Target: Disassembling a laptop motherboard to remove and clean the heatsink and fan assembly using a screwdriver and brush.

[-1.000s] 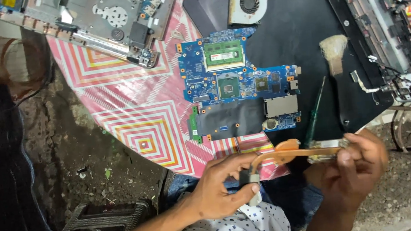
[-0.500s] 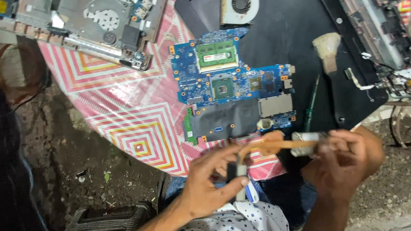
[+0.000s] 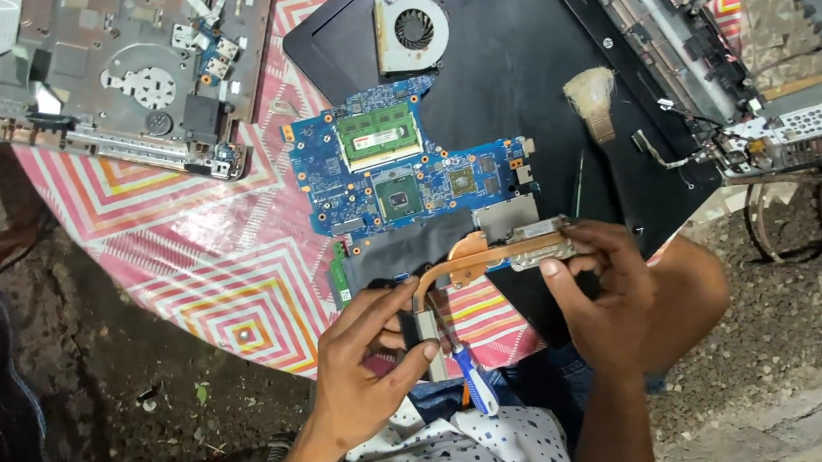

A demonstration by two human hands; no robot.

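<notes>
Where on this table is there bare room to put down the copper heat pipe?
Free: the patterned cloth between the grey laptop chassis and the blue motherboard, and the black lid between fan and brush. Crowded: the right edge with the opened chassis.

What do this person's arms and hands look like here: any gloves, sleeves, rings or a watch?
Both the left hand and right hand are bare, with no gloves, rings or watch visible. Forearms are uncovered, no sleeves showing. Fingers look bare too.

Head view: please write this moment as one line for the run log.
left hand: grips finned end of copper heat pipe | right hand: holds its metal plate end | position: above blue motherboard near edge | nearby: fan, brush
</notes>
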